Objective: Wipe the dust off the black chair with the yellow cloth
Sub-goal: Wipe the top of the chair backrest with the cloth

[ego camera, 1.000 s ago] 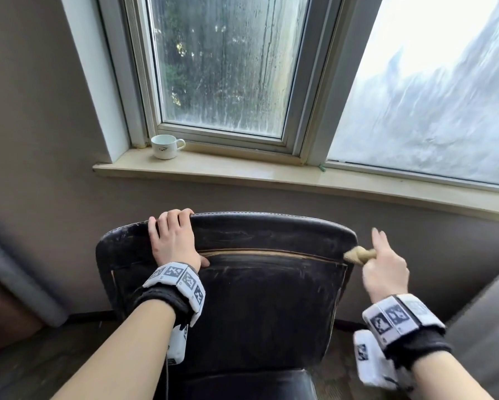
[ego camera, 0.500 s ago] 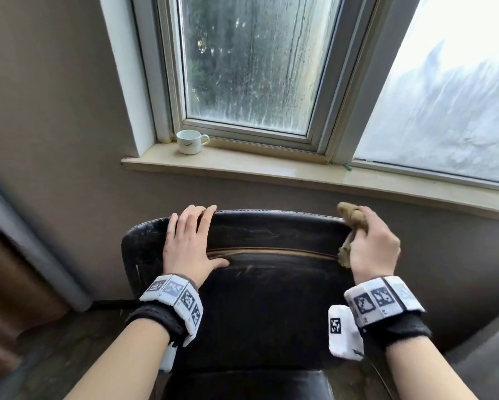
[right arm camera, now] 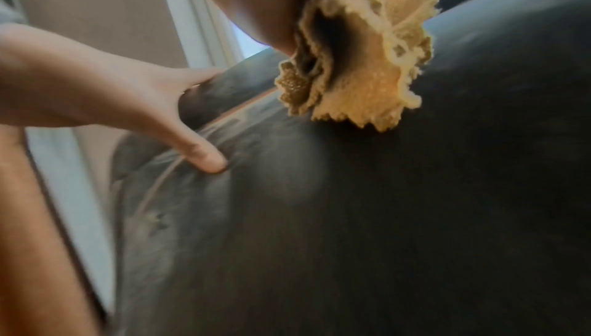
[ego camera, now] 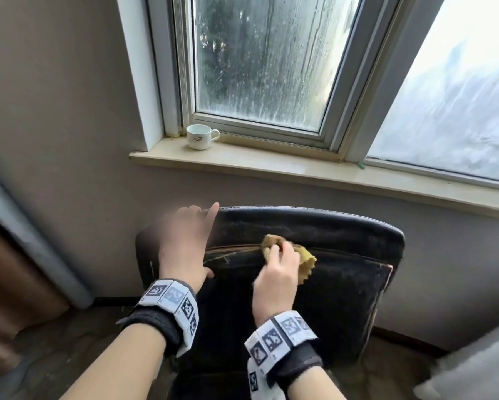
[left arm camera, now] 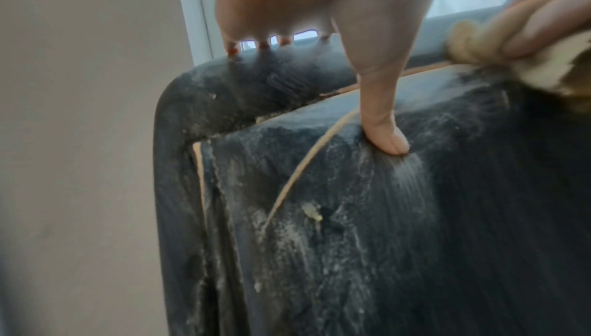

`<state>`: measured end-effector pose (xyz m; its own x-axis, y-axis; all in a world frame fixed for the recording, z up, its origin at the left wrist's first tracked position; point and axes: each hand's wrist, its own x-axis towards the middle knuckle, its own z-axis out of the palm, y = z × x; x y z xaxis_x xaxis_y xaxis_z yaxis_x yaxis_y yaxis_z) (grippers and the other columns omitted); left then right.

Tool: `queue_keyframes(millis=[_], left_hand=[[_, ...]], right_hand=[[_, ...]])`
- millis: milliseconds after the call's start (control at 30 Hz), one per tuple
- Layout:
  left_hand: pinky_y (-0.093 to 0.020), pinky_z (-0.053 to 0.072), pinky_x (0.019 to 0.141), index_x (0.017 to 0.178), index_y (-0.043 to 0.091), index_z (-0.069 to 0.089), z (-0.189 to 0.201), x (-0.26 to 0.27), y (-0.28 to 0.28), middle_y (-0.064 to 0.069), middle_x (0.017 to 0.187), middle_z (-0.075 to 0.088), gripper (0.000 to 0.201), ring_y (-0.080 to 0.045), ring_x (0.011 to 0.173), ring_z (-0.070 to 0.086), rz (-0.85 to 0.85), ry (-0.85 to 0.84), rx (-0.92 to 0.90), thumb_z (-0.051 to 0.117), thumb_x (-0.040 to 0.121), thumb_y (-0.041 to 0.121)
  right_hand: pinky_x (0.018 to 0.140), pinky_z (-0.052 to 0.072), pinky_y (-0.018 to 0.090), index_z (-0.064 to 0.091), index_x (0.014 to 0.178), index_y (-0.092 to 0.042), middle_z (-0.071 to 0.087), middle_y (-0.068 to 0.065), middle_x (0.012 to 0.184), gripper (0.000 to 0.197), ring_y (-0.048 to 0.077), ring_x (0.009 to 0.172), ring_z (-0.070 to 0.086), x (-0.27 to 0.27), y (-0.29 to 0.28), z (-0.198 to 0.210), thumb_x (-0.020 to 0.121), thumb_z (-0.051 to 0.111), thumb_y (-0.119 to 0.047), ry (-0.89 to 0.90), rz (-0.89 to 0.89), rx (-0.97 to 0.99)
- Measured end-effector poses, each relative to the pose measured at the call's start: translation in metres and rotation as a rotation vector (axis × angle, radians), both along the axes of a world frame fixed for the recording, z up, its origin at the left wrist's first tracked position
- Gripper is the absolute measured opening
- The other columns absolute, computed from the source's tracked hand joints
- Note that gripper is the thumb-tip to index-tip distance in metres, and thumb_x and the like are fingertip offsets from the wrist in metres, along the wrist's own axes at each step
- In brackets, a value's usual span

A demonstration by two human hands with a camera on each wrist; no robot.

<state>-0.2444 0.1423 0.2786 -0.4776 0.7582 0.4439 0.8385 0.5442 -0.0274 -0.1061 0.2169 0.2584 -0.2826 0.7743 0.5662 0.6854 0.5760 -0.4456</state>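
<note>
The black chair point(ego camera: 343, 284) shows me the dusty back of its backrest, with a tan seam running across near the top. My left hand point(ego camera: 196, 241) grips the top left corner, fingers hooked over the upper edge. In the left wrist view its thumb point(left arm camera: 380, 119) presses into the chair's back panel point(left arm camera: 351, 240). My right hand point(ego camera: 277, 255) holds the bunched yellow cloth point(ego camera: 306, 261) against the seam near the middle of the backrest. The right wrist view shows the cloth point(right arm camera: 361, 68) crumpled under the fingers, touching the chair point(right arm camera: 383, 215).
A white cup point(ego camera: 199, 137) stands at the left end of the windowsill point(ego camera: 300, 166), above and behind the chair. The wall is close behind the backrest. A curtain point(ego camera: 17, 255) hangs at the left and something grey point(ego camera: 479, 359) sits at the lower right.
My right hand has carried the cloth from the backrest's right corner leftward to the middle seam. The left hand has stayed on the top left corner.
</note>
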Motion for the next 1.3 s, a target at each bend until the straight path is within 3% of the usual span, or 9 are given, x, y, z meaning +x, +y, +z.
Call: queue_keyframes(millis=[167, 333, 433, 600, 700, 800, 900, 1000, 1300], left_hand=[[-0.051, 0.026, 0.108, 0.143, 0.027, 0.021, 0.001, 0.001, -0.004, -0.012, 0.128, 0.042, 0.140, -0.029, 0.123, 0.037, -0.011, -0.005, 0.036, 0.092, 0.023, 0.035], [-0.051, 0.026, 0.108, 0.143, 0.022, 0.019, 0.002, 0.011, 0.003, -0.012, 0.126, 0.038, 0.146, -0.029, 0.122, 0.035, 0.030, -0.028, 0.033, 0.093, 0.019, 0.035], [-0.050, 0.030, 0.107, 0.143, 0.022, 0.017, 0.000, 0.013, 0.010, -0.011, 0.126, 0.037, 0.144, -0.028, 0.122, 0.036, 0.048, -0.018, 0.059, 0.093, 0.021, 0.028], [-0.050, 0.030, 0.106, 0.143, 0.021, 0.020, -0.005, 0.011, 0.013, -0.011, 0.125, 0.041, 0.139, -0.028, 0.122, 0.036, 0.064, -0.007, 0.089, 0.092, 0.024, 0.019], [-0.048, 0.026, 0.108, 0.142, 0.020, 0.024, -0.006, 0.004, 0.011, -0.012, 0.128, 0.046, 0.126, -0.028, 0.124, 0.038, 0.015, -0.004, 0.120, 0.088, 0.034, 0.014], [-0.043, 0.017, 0.109, 0.144, 0.023, 0.020, -0.007, -0.011, -0.005, -0.010, 0.140, 0.037, 0.108, -0.024, 0.131, 0.029, -0.139, 0.058, 0.119, 0.078, 0.054, 0.009], [-0.045, 0.015, 0.112, 0.146, 0.031, 0.015, -0.009, -0.027, -0.037, -0.007, 0.151, 0.021, 0.131, -0.022, 0.140, 0.015, -0.123, -0.045, 0.023, 0.088, 0.038, 0.040], [-0.048, 0.026, 0.110, 0.144, 0.038, 0.005, -0.012, -0.031, -0.052, -0.005, 0.148, 0.014, 0.143, -0.025, 0.138, 0.012, -0.065, -0.158, 0.006, 0.090, 0.029, 0.043], [-0.039, 0.046, 0.096, 0.144, 0.039, 0.007, -0.017, -0.048, -0.055, -0.004, 0.143, 0.020, 0.131, -0.025, 0.131, 0.020, -0.133, -0.195, 0.056, 0.083, 0.041, 0.010]], right_hand=[[0.072, 0.051, 0.029, 0.064, 0.076, -0.011, 0.062, 0.007, 0.087, 0.017, 0.021, 0.079, 0.057, 0.008, -0.007, 0.023, 0.066, 0.061, 0.003, 0.028, 0.326, 0.074], [0.080, 0.044, 0.038, 0.071, 0.084, -0.001, 0.057, 0.022, 0.097, 0.015, 0.040, 0.083, 0.059, 0.119, 0.067, 0.030, 0.077, 0.059, 0.001, 0.217, -0.217, -0.165], [0.086, 0.043, 0.040, 0.070, 0.085, 0.002, 0.054, 0.021, 0.106, 0.016, 0.042, 0.090, 0.056, 0.101, 0.078, 0.015, 0.080, 0.054, 0.004, 0.148, -0.284, -0.280], [0.073, 0.045, 0.033, 0.068, 0.077, -0.001, 0.062, 0.016, 0.085, 0.025, 0.035, 0.073, 0.061, 0.018, 0.020, 0.011, 0.063, 0.048, 0.002, 0.007, 0.021, -0.114], [0.063, 0.053, 0.023, 0.069, 0.076, -0.002, 0.065, 0.011, 0.087, 0.022, 0.026, 0.073, 0.064, -0.030, -0.022, 0.019, 0.055, 0.067, 0.002, -0.062, 0.313, -0.110], [0.071, 0.055, 0.032, 0.066, 0.075, -0.002, 0.061, 0.013, 0.095, 0.010, 0.028, 0.082, 0.062, -0.038, -0.035, 0.024, 0.067, 0.063, 0.004, -0.203, 0.605, -0.077], [0.067, 0.046, 0.025, 0.065, 0.074, -0.003, 0.058, 0.014, 0.087, 0.010, 0.026, 0.072, 0.058, -0.015, -0.018, 0.047, 0.069, 0.058, 0.003, 0.029, 0.437, -0.027], [0.072, 0.047, 0.026, 0.069, 0.083, 0.000, 0.059, 0.018, 0.090, 0.022, 0.030, 0.078, 0.060, -0.007, 0.001, 0.051, 0.065, 0.065, 0.011, 0.149, 0.197, 0.056], [0.065, 0.054, 0.029, 0.068, 0.085, -0.002, 0.063, 0.008, 0.091, 0.021, 0.023, 0.079, 0.054, -0.054, -0.042, 0.009, 0.068, 0.059, 0.008, -0.323, 0.580, 0.101]])
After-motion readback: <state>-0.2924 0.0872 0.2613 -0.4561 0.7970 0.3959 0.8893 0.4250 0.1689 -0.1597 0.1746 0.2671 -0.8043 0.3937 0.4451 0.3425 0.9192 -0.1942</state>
